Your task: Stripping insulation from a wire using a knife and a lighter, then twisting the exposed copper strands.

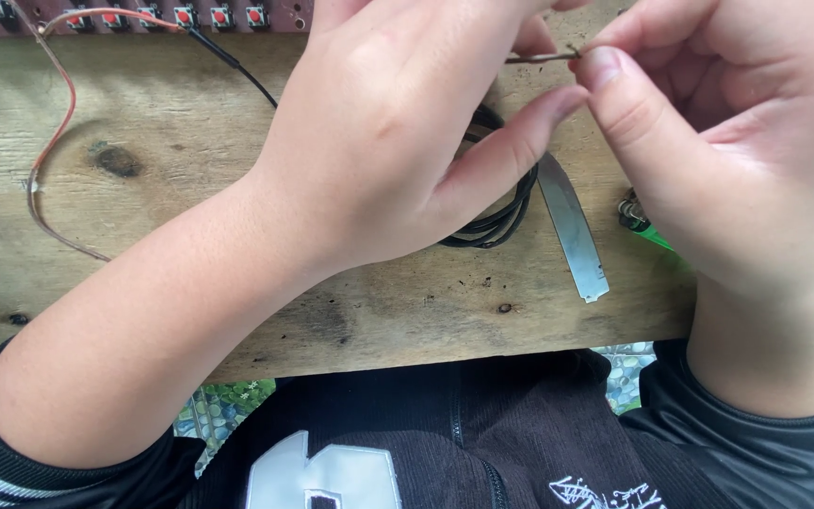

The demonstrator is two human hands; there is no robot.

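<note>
Bare wood makes up the surface (pixel 171 160) under us, a rough plank with dark knots and specks of dirt. Over it we hold our two hands close together near the top of the view. Our right hand (pixel 718 132) pinches a thin bare wire (pixel 544 57) between thumb and forefinger, the wire's free end sticking out to the left. Our left hand (pixel 398 123) has its fingers curled over the same wire from above, with the thumb stretched out so that its tip meets the right thumb; the left fingertips are hidden, so we cannot tell how firmly they grip. The wire is raised above the plank, not lying on it.

Under the left hand lies a coil of black cable (pixel 501 219), partly covered by the palm. Just beside it, to the right, a narrow metal strip (pixel 572 226) lies flat on the wood. A small green thing (pixel 654 238) peeks out from behind the right wrist, too hidden to name. Along the far edge sits a dark red board with a row of red push buttons (pixel 186 15). A black lead (pixel 237 66) runs from the board toward the left hand, and a thin red wire (pixel 58 123) loops down the left side of the plank.
</note>
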